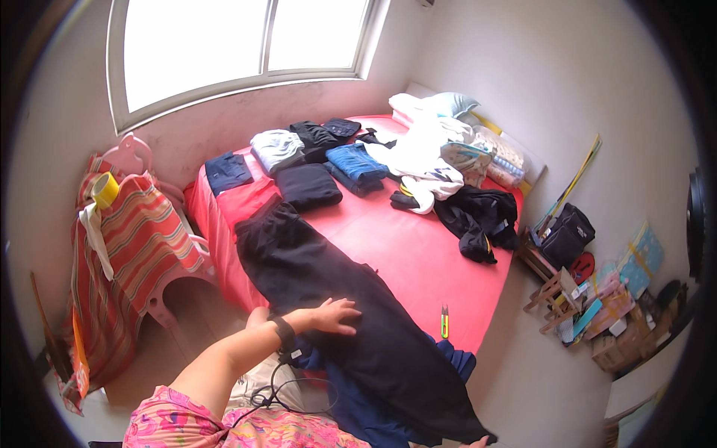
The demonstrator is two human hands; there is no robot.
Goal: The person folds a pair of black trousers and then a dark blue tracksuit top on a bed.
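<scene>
Long black trousers (328, 269) lie slantwise over the near side of the bed, from the waistband at the far left to the leg ends at the lower right. My left hand (336, 316) rests on them with its fingers spread, a dark band round the wrist. At the bottom edge only a few fingers of my right hand (478, 443) show, at the drawn-out hem of a trouser leg; the rest is out of frame. Dark blue cloth (358, 403) lies under the trousers. A black cable (270, 399) hangs near my lap.
The bed has a red sheet (418, 272). On it are folded jeans (357, 163), a folded black garment (308, 187), a crumpled black garment (482, 216) and green-handled thread snips (445, 321). A striped cloth (142, 231) and yellow tape roll (104, 191) cover a pink chair. Boxes (616, 347) stand right.
</scene>
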